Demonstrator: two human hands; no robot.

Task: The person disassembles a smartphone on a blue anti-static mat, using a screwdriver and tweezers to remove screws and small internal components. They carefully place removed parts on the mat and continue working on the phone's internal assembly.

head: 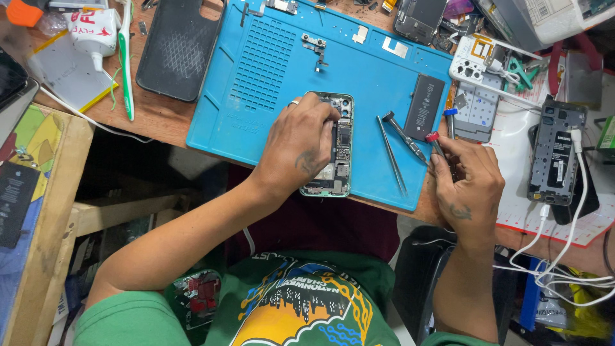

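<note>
Left hand point(300, 146) palm down over the opened phone point(337, 147), fingers curled and pressing on its upper-left edge, wrist bent inward; ring visible on one finger. It pins the phone flat rather than wrapping it. Phone lies back-off, internals up, on the lower middle of the blue work mat point(256, 70), near the mat's front edge.

Right hand point(471, 179) sits at the mat's right corner, fingers closed tight around a red-capped screwdriver point(434, 142), the shaft hidden in the fist, cap pointing up-left. Tweezers point(391, 154) and a second, black-handled driver point(402, 133) lie on the mat between the two hands; a black rectangular battery point(424, 107) lies just beyond them.

Packages and labels: white glue tube point(95, 33) with red print at top left, nozzle pointing down, resting on a clear plate with a yellow edge. Black phone case point(176, 48) beside it. Far right: another opened phone point(556, 150) with a white label strip and a white cable point(564, 243) plugged in, on a white sheet with red border.
</note>
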